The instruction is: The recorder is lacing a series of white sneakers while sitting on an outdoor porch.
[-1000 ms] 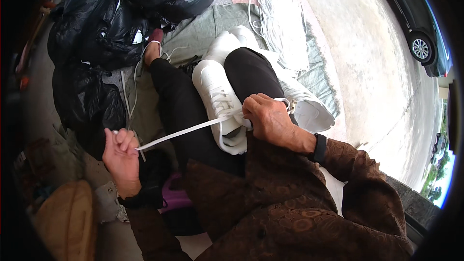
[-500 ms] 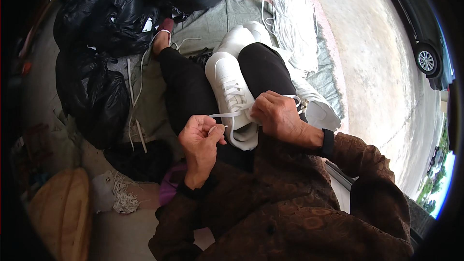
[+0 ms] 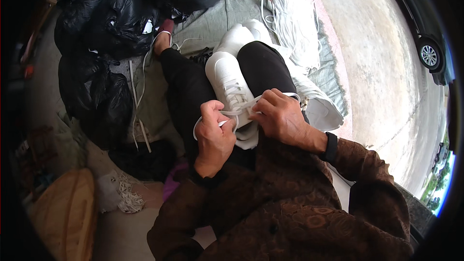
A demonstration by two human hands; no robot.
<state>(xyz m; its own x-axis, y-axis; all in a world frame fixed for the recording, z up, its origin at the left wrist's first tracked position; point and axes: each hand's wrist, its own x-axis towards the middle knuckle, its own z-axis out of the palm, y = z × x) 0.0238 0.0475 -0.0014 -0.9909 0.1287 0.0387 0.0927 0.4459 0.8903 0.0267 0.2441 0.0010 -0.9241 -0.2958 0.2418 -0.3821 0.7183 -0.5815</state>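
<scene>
A white sneaker (image 3: 223, 73) lies between my thighs, its toe pointing away from me and its opening toward me. White shoelace (image 3: 236, 99) runs through its eyelets. At the left of the opening, my left hand (image 3: 214, 137) is closed on one lace end, which bows out in a loop beside the fingers. My right hand (image 3: 282, 118) pinches the lace at the right side of the opening, and a stretch of it passes over the knuckles. Between the two hands the lace crosses over the tongue. The fingers hide part of the shoe's collar.
More white shoes (image 3: 237, 39) lie beyond my knees, and another white shoe (image 3: 323, 112) is at the right. A thick bundle of white laces (image 3: 295, 26) rests on the green cloth (image 3: 205, 17). Black plastic bags (image 3: 99, 89) fill the left; a wooden board (image 3: 65, 212) stands lower left.
My left hand has moved up and right, closer to the shoe, and the lace now loops around its fingers. My right hand has shifted slightly and still grips the lace.
</scene>
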